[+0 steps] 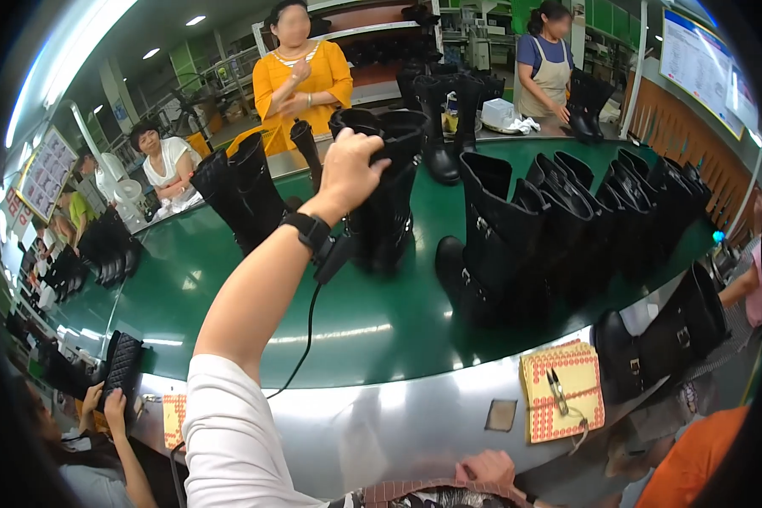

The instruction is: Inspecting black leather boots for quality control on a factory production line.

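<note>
My left hand reaches far across the green table, its fingers closed over the top rims of a pair of tall black boots. Buckles show low on the shafts, and the pair looks slightly blurred. Close to my body, at the metal front edge, rests my right hand. Its fingers are mostly hidden, and no object shows in it. A black device with a cable is strapped to my left wrist. Just left of the held pair stand other black boots.
Several buckled black boots stand in a row on the right of the green table. Small snips lie on a yellow printed pad. Another boot lies right of it. Co-workers stand opposite and sit at both sides.
</note>
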### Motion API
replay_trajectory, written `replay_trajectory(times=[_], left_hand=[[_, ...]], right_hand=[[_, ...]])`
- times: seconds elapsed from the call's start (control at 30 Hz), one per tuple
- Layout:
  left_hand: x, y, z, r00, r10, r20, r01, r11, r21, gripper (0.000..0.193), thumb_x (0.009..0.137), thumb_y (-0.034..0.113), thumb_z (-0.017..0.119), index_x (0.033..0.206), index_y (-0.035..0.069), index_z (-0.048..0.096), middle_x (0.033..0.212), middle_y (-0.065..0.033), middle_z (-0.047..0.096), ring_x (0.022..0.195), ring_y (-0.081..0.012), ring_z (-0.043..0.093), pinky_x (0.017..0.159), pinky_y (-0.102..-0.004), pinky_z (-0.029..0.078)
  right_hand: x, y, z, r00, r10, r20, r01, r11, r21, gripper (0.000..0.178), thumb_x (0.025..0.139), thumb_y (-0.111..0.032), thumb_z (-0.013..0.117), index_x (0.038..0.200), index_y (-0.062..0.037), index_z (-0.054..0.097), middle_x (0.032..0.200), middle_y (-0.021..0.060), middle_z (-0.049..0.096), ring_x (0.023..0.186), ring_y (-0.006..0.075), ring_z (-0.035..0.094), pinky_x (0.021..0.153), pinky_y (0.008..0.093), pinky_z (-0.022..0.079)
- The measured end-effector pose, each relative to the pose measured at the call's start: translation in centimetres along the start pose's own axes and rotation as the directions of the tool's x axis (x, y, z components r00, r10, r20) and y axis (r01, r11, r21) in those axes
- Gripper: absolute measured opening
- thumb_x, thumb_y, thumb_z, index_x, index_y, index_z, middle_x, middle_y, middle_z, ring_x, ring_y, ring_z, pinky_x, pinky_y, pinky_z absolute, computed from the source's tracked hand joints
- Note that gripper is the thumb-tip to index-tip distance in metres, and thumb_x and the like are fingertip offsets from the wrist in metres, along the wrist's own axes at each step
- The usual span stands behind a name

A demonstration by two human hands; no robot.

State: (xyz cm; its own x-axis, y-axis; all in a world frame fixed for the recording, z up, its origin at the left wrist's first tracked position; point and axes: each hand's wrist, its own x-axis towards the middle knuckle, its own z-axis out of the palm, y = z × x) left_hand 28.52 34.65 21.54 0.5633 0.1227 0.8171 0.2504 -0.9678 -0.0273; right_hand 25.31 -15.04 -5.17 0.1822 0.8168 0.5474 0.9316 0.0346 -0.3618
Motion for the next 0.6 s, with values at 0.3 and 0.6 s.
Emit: replay_trajectory(times=[0.3,0.6], left_hand=[[-5.3,13.9,-17.4,0.993,-0.121,0.009,0.121,0.991,-0.051,0.028,0.064,0.012,0.079,0.084,-0.002,0.065,0.079,-0.0154,0.060,0.078,-0.0323,0.058,0.070,-0.0373,0.046],[-18.3,28.5,-29.4,0.993,0.101,0.060,-0.096,0.991,-0.089,0.065,0.071,0.056,0.077,0.092,-0.003,0.061,0.083,-0.0145,0.064,0.060,-0.0224,0.047,0.057,-0.0312,0.039]], right_hand=[[4.2,-3.9,-5.1,0.991,0.117,0.065,-0.133,0.914,0.383,0.035,0.072,-0.020,0.078,0.101,-0.0047,0.064,0.088,0.0096,0.063,0.078,0.0275,0.058,0.069,0.0372,0.046],[10.2,-11.0,-6.1,0.998,-0.057,-0.007,0.054,0.880,0.472,0.114,0.062,-0.025,0.087,0.148,0.0017,0.017,0.143,0.0261,0.036,0.131,0.0433,0.038,0.107,0.0457,0.034]])
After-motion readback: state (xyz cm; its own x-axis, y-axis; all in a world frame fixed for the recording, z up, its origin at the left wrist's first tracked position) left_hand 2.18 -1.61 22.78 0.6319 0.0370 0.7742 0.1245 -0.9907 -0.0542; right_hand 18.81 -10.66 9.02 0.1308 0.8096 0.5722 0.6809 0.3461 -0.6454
